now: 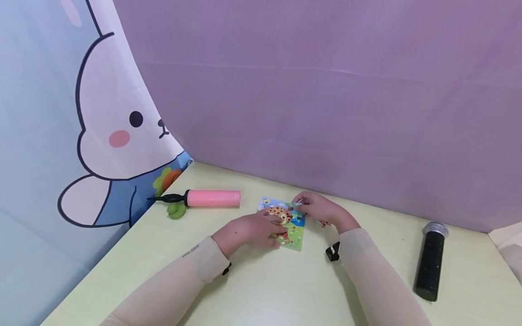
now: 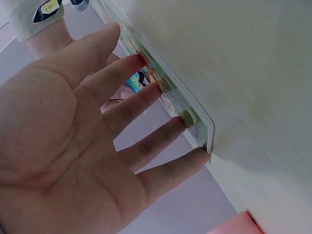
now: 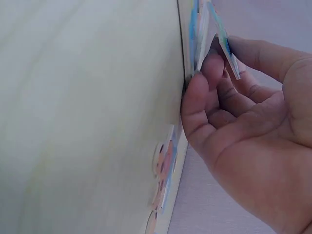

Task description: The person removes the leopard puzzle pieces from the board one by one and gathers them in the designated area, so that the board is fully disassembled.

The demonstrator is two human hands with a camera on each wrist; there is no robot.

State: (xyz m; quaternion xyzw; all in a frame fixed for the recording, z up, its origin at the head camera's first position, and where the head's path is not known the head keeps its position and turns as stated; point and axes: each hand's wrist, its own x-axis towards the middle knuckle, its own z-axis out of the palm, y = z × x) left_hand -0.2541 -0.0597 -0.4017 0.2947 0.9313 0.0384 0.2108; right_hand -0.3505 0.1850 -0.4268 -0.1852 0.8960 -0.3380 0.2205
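Observation:
A small jigsaw puzzle board (image 1: pixel 296 236) with a spotted cartoon animal lies on the table between the hands. Spread, nearly straight fingers of my left hand (image 1: pixel 249 231) rest on the board's left side; in the left wrist view the fingertips touch its face near the edge. My right hand (image 1: pixel 323 209) is at the board's upper right corner. Between its thumb and fingers it pinches a thin puzzle piece (image 3: pixel 225 45), tilted up from the board. Other right fingertips reach down at the board's edge. Loose spotted pieces (image 3: pixel 163 168) lie on the table just right of the board.
A pink hand pump (image 1: pixel 214 198) with a black nozzle lies at the back left, beside a coiled green object (image 1: pixel 176 210). On the right lies a black microphone (image 1: pixel 430 262) with a silver head. A purple cloth (image 1: pixel 326 99) hangs behind the table (image 1: pixel 277 290).

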